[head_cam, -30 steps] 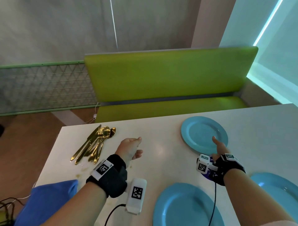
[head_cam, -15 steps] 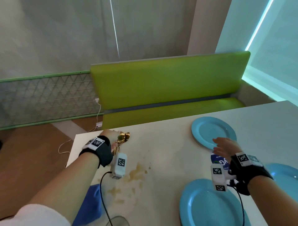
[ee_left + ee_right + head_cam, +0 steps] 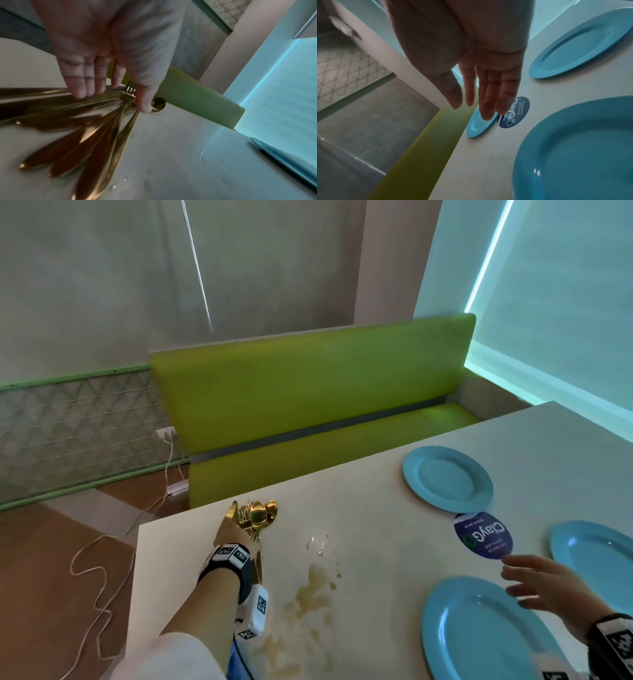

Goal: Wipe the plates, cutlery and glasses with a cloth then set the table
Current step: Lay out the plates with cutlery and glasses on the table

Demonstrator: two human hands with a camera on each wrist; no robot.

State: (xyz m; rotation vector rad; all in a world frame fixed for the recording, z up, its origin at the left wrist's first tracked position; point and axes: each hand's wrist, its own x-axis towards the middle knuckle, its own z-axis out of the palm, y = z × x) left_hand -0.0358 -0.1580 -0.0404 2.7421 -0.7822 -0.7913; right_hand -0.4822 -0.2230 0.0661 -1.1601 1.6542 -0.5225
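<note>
A bundle of gold cutlery lies near the table's far left edge. My left hand is on it. In the left wrist view the left hand pinches the necks of the cutlery between thumb and fingers, and the handles fan out towards the wrist. Three blue plates stand on the right: a far plate, a right plate and a near plate. My right hand hovers with straight fingers over the near plate's far rim, holding nothing. The right hand is also in the right wrist view.
A round dark blue sticker is on the table between the plates. Brownish spill stains and water drops mark the middle. A green bench stands beyond the far edge. A bit of blue fabric shows under my left forearm.
My left hand has reached to the cutlery and closed on it. My right hand has drawn back from the far plate to above the near plate.
</note>
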